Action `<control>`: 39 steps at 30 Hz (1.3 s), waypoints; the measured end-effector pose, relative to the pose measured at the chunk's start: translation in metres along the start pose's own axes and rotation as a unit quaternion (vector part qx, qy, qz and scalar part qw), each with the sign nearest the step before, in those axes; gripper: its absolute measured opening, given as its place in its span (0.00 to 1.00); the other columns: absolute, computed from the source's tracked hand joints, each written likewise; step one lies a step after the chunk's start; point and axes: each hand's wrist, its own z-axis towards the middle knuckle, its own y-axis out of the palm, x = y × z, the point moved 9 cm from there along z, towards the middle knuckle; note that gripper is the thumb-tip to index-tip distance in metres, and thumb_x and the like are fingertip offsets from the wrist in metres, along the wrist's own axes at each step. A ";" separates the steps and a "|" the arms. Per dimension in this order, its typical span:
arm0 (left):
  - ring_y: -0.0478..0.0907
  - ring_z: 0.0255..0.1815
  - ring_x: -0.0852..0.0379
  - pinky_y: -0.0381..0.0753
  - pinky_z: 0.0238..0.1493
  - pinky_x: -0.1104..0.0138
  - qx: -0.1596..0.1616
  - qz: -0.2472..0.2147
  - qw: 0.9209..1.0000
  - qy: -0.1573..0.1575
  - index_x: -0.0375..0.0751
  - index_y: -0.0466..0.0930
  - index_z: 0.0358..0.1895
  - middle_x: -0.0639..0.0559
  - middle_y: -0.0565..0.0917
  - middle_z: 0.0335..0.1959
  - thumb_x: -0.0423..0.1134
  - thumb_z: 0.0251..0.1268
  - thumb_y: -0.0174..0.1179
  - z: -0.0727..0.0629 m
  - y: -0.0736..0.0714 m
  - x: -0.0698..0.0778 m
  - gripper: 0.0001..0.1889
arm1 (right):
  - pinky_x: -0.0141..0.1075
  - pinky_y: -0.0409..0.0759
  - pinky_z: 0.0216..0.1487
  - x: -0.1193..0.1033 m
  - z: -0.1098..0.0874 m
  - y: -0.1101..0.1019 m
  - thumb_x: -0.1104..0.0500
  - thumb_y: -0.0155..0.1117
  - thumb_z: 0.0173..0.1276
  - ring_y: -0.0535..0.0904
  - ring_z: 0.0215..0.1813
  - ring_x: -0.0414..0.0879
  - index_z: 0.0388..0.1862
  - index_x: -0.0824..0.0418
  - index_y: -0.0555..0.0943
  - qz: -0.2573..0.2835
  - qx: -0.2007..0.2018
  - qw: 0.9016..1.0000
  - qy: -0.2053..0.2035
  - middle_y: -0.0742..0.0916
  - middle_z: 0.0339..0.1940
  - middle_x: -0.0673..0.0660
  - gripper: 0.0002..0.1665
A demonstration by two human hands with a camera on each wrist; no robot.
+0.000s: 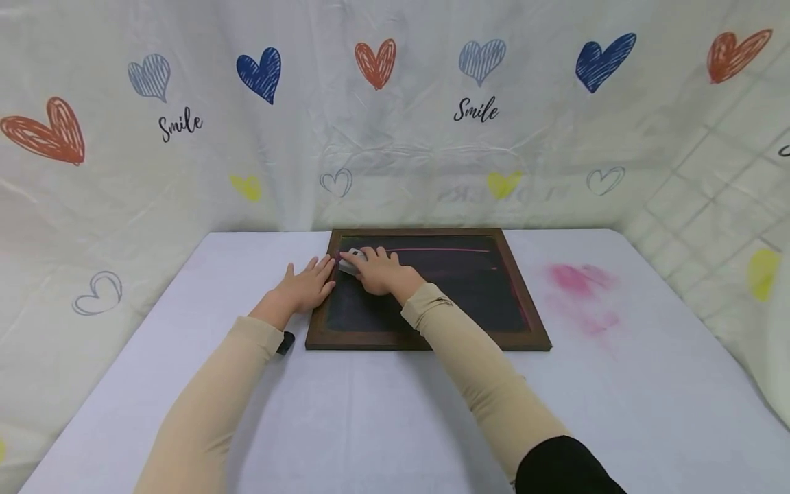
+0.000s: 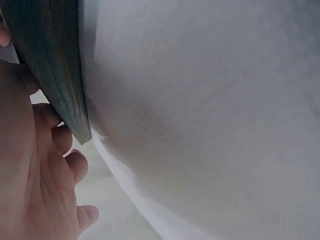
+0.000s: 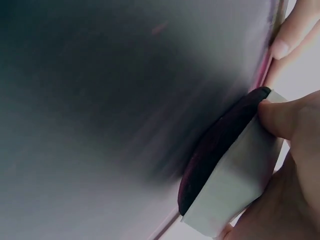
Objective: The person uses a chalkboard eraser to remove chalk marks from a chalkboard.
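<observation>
1. White eraser (image 3: 230, 180) with dark felt is clamped between the thumb and fingers of the right hand (image 1: 384, 273), lying ahead and to the left of that hand's knuckles.
2. It sits at the upper left of the chalkboard (image 1: 457, 295), its long axis slanting across the right wrist view; a pink line (image 1: 438, 250) stretches rightward, the relation a sweep would seem to turn on.
3. Left hand (image 1: 302, 288), fingers extended and apart, rests on the wooden frame (image 1: 319, 318), just beside the eraser.
4. Pink smudge (image 1: 580, 278) marks the tablecloth (image 1: 617, 398), right of the board.
5. Fingers hide part of the eraser; how fully its felt meets the board is hard to tell. Left wrist view cuts off most of the frame.
</observation>
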 end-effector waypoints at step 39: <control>0.38 0.84 0.41 0.35 0.73 0.30 -0.025 -0.021 0.999 -0.006 0.37 0.38 0.84 0.42 0.41 0.85 0.53 0.87 0.35 -0.003 -0.001 0.002 0.35 | 0.66 0.52 0.70 0.169 -0.079 -0.002 0.58 0.42 0.85 0.49 0.77 0.70 0.87 0.49 0.45 0.099 0.013 0.987 0.129 0.52 0.82 0.70 0.37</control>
